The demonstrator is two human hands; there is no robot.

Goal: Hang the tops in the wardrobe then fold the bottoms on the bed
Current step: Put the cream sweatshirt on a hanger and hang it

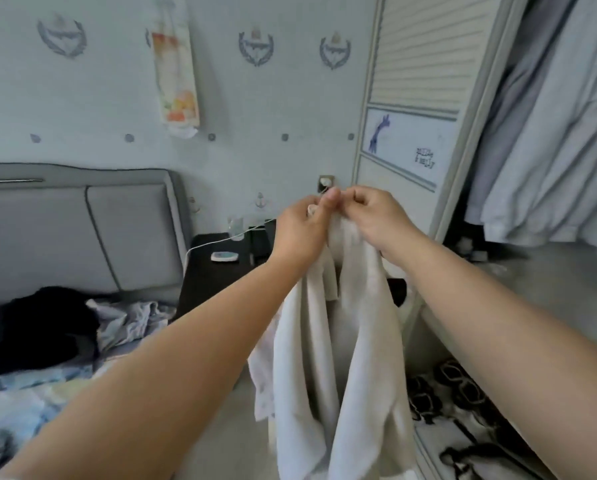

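A bed (20, 382) with a grey padded headboard (82, 233) is seen along the left, its surface covered by a patterned blue sheet. Near the head end of the bed a heap of clothes is laid: a black garment (37, 327) with a pale crumpled garment (127, 320) just beside it, toward the edge nearest the dark bedside desk (217, 271). On that desk a small white device (223, 257) is set, and a white cable (221, 241) is run across it.

The wardrobe (418, 98) is seen at the right, with a slatted door panel above and a pale panel below; grey-blue garments (560, 133) are hung inside its open section. Dark sandals (453, 386) are lying on the floor by its foot.

A white top (328, 368) is held up in mid-air in front of the wardrobe door, between the bed and the wardrobe, with its body hanging freely toward the floor. Its top edge is gathered at the hands. The left hand (299, 230) is closed on the fabric, the thumb and fingers (330, 197) curled in a pinch at the upper edge. The right hand (376, 220) is likewise curled round the upper part of the top, touching the left hand at the fingertips. Whether a hanger is held within the fabric cannot be told.
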